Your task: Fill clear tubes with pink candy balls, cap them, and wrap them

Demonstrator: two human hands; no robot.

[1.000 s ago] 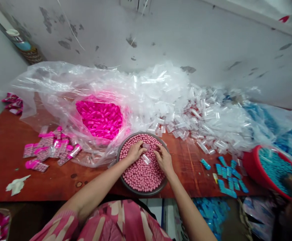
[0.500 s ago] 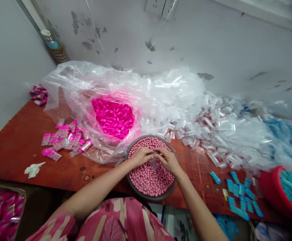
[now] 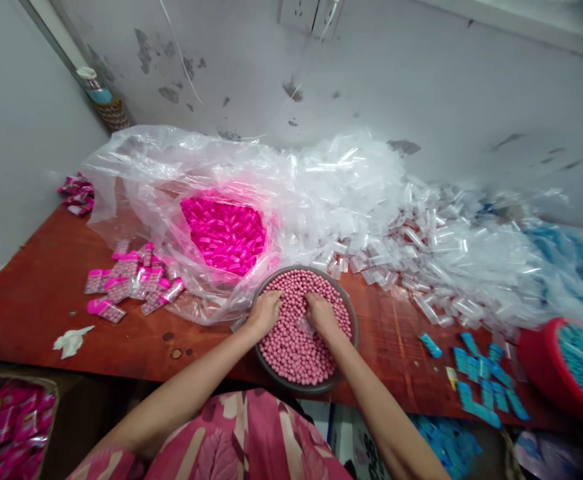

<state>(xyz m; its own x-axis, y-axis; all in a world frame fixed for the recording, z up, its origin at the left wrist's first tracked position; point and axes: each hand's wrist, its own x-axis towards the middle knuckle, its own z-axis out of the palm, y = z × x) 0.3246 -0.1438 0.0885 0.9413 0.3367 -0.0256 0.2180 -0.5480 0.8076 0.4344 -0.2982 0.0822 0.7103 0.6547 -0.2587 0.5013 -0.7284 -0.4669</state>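
Observation:
A dark round basin [image 3: 355, 327] full of pink beads [image 3: 296, 363] stands at the table's front edge. Over its left side, my left hand [image 3: 265, 312] is curled with its fingertips down among the beads, so what it grips is hidden. My right hand [image 3: 322, 315] is closed at the right of the middle, its fingers also at the beads. A small clear plastic container [image 3: 305, 327] shows under its palm side, partly covered by the hand. The two hands are apart, with beads between them.
Behind the basin lies a clear bag with bright pink caps [image 3: 226, 233]. Bead-filled containers [image 3: 136, 277] are piled left. Empty clear containers [image 3: 421, 267] spread right, near blue-filled packs [image 3: 484, 377] and a red tub [image 3: 536, 363]. A box of pink packets [image 3: 14, 420] stands lower left.
My hands were together over the beads, fingers meeting near the clear container. They have separated, left hand to the left, right hand slightly down, and both now reach into the beads.

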